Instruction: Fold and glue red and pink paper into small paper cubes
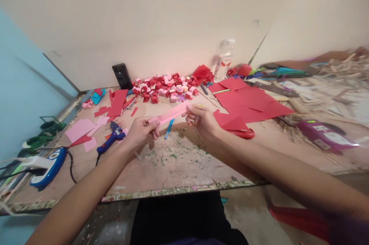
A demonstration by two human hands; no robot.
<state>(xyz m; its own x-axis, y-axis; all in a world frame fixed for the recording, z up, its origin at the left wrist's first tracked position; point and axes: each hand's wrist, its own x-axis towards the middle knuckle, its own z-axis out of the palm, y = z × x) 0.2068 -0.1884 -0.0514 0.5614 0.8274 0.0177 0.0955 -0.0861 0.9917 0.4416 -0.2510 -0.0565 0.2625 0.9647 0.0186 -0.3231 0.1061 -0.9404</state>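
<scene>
A pink paper strip (170,114) is stretched above the table between my two hands, slanting up to the right. My left hand (143,127) pinches its left end with thumb and fingers. At the other end, my right hand (203,119) grips the strip between thumb and forefinger. Beneath them a blue pen-like stick (169,129) lies on the wooden tabletop (178,170), near scattered green bits. Behind my hands sits a heap of small red and pink paper boxes (165,87).
A blue glue gun (111,139), pink paper sheets (80,129) and a blue-white power strip (49,168) lie at left. Red sheets (248,100), red-handled scissors (243,133) and a purple power box (324,135) are at right. A phone (122,76) and bottle (224,62) stand behind.
</scene>
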